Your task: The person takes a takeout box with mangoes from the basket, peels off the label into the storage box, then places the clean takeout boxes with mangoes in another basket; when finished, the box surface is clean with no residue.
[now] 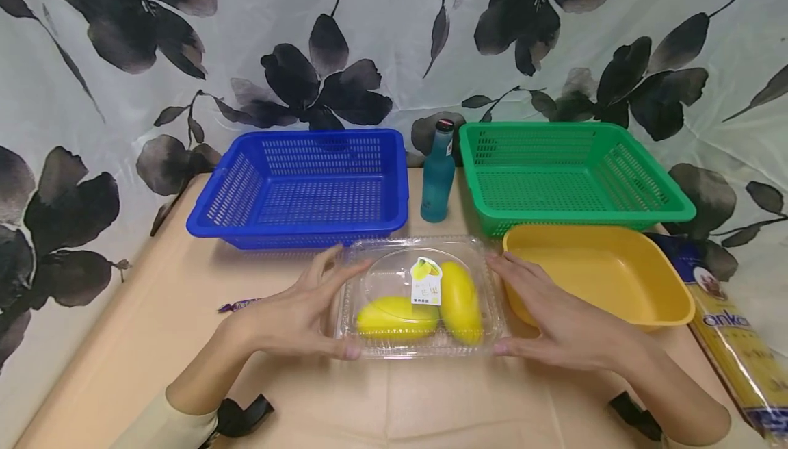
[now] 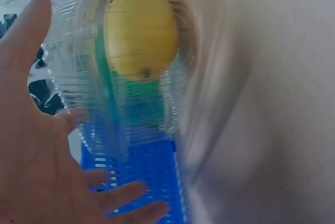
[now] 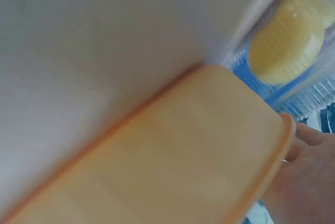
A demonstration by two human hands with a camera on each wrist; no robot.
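Note:
A clear plastic clamshell box point(image 1: 382, 271) with its lid closed sits on the table between both hands. Inside lie two yellow mangoes point(image 1: 397, 317), one lengthwise, one crosswise, under a white label point(image 1: 426, 285). My left hand point(image 1: 292, 315) is at the box's left side, fingers spread and fairly straight; in the left wrist view its thumb stands apart from the plastic. At the opposite side is my right hand point(image 1: 560, 319), its fingertips by the box's edge, thumb near the front corner. The right wrist view shows that hand partly hidden behind the yellow basin point(image 3: 209, 145).
Behind the box stand a blue basket point(image 1: 308, 233), a blue bottle point(image 1: 438, 175) and a green basket point(image 1: 585, 218). The yellow basin is close beside my right hand. A yellow package point(image 1: 732, 339) lies at far right. One purple-wrapped candy point(image 1: 237, 305) lies near my left wrist.

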